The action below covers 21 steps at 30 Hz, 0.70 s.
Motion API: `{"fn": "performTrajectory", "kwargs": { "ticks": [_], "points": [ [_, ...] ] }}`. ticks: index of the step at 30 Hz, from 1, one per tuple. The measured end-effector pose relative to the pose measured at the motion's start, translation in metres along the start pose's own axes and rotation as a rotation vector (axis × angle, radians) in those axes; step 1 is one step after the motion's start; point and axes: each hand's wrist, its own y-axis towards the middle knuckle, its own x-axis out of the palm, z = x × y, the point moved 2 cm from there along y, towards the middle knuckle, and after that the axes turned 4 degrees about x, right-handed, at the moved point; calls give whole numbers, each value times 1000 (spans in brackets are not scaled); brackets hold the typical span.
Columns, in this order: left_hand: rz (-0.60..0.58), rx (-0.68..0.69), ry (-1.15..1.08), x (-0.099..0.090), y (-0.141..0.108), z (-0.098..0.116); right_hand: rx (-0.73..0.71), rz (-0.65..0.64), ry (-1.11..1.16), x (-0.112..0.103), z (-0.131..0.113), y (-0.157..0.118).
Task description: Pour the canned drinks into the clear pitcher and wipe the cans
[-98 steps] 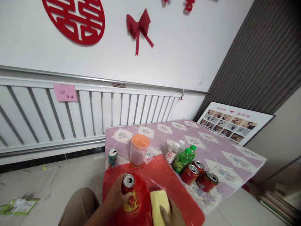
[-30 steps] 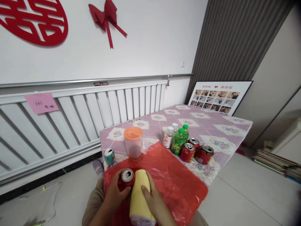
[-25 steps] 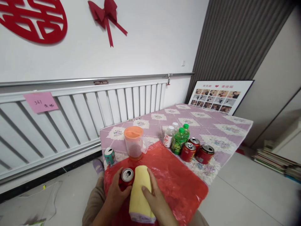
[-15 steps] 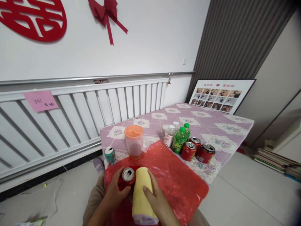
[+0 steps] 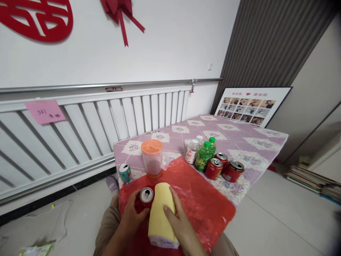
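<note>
Gripping a red can (image 5: 144,200) from the side, the left hand (image 5: 132,217) has its fingers curled round the can's body, thumb near the silver top, and the can stands upright on the red plastic sheet (image 5: 197,202) at the near edge of the tabletop (image 5: 247,142). The right hand (image 5: 178,224) lies flat, fingers stretched out, on a folded yellow cloth (image 5: 160,213) and presses it against the can's right side; the hand rests on the cloth rather than closing round it. The cloth's near end shows a pale purple underside. Farther back on the sheet's edge stands a clear jug with an orange lid (image 5: 152,158), and a teal can (image 5: 124,172) sits just left of it at the tabletop's corner. To the right, well apart from the hands, cluster two white bottles (image 5: 193,151), two green bottles (image 5: 204,160) and three red cans (image 5: 223,167), touching or nearly so.
</note>
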Motion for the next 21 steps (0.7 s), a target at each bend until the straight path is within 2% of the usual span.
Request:
{"fn": "performTrajectory", "kwargs": {
  "ticks": [3, 6, 8, 12, 16, 19, 21],
  "points": [
    [48, -36, 15, 7, -4, -1, -46, 19, -65, 1, -1, 3],
    [108, -28, 56, 11, -5, -4, -37, 27, -220, 2, 2, 5],
    [109, -19, 67, 10, -4, -5, -35, 27, -296, 2, 4, 6],
    [-50, 3, 34, 1, 1, -5, -79, 49, -319, -2, 1, 3],
    [-192, 39, -22, -9, 10, -2, -54, 46, -223, -6, -9, 0],
    [-238, 37, 39, -10, 14, 3, -60, 48, -121, -5, -11, -1],
    [-223, 34, 71, -7, 13, 5, -77, 59, -110, -4, -8, 0]
  ]
}}
